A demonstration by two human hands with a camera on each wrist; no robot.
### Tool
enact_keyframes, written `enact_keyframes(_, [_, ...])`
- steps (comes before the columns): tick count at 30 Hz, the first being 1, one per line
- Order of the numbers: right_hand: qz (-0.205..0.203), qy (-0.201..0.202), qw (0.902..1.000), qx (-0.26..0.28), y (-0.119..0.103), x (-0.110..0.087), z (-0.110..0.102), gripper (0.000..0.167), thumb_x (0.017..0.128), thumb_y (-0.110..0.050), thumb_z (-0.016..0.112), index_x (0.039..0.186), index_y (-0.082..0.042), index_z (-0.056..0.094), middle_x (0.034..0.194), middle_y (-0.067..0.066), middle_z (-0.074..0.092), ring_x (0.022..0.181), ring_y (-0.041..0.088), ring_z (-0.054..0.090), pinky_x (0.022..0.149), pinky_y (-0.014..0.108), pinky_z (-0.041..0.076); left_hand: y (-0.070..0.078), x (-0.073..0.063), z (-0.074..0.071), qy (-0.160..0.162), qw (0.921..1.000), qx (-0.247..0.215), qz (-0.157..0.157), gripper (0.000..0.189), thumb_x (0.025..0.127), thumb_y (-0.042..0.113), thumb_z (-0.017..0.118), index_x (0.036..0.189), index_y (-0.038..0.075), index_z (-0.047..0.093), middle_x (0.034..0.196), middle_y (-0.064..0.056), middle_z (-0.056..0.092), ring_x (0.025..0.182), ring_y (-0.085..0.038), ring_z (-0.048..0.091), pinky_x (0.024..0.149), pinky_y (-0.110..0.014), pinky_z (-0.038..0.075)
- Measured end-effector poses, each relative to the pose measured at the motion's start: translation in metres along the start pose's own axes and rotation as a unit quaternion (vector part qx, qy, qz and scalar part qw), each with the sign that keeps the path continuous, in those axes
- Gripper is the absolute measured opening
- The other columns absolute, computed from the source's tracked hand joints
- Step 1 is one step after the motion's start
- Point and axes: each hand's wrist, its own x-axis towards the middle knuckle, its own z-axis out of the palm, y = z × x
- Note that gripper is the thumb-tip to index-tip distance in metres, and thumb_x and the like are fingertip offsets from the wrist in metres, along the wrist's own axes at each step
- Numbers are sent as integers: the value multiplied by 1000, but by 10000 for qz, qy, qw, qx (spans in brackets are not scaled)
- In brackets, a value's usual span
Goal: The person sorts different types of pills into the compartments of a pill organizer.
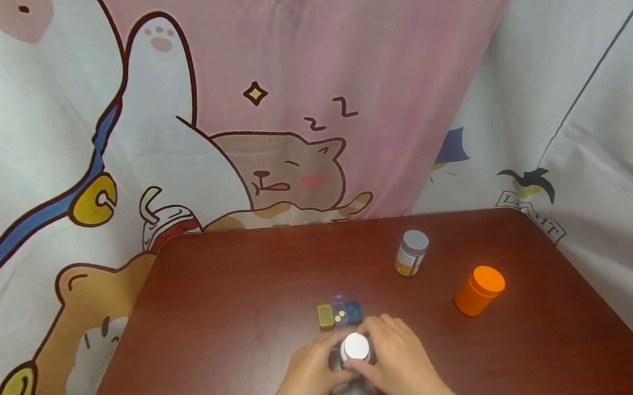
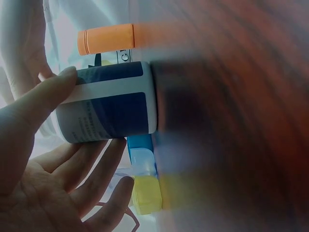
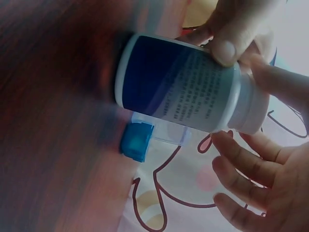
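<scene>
A white pill bottle [image 2: 113, 116] with a dark blue and white label stands upright on the table, between both hands. My left hand [image 1: 310, 368] grips its body, the thumb pressing the label on one side and fingers on the other. At the top, my right hand [image 1: 392, 353] holds the white cap [image 3: 251, 107] between thumb and fingers. The cap sits on the bottle's neck. Just beyond the hands lies a small pillbox with a yellow compartment [image 1: 325, 316], a blue one [image 1: 353, 313] and a clear purple one [image 1: 339, 304] that has a few pale pills by it.
Farther back on the right stands a bottle with a grey lid [image 1: 412, 252]. An orange bottle [image 1: 479, 290] is right of it, nearer to me. The brown table [image 1: 234, 291] ends at a curtain [image 1: 395, 61] printed with cartoon animals.
</scene>
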Motion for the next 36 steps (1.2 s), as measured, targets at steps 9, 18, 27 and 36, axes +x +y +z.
enact_keyframes(9, [-162,-386,9984,375,6,0,1,63,70,-53,91,119,-21,69,109,-12,71,94,5,62,82,33,56,0,0,0,27,9997,222,64,61,79,39,90,133,19,70,129,-1,75,117,-24,72,93,-47,60])
enact_keyframes(18, [67,-1622,9506,2648,52,1,-16,59,82,-26,89,135,-14,66,125,1,73,110,17,69,93,39,60,2,-3,-1,43,9988,373,310,60,83,37,86,137,19,67,135,0,72,122,-24,69,98,-48,58])
enact_keyframes(27, [-204,-1307,9429,3057,61,3,-3,40,88,-18,82,127,-10,74,114,3,78,105,14,72,90,36,61,-1,-4,-1,70,9989,352,313,60,82,38,86,137,21,67,134,2,73,122,-23,70,98,-46,59])
enact_keyframes(36, [-319,-1107,9434,3111,52,3,3,39,87,-16,83,125,-13,75,116,2,77,106,13,70,92,33,60,0,-3,-1,57,9988,359,321,61,82,37,87,137,20,67,135,1,72,122,-24,70,97,-48,59])
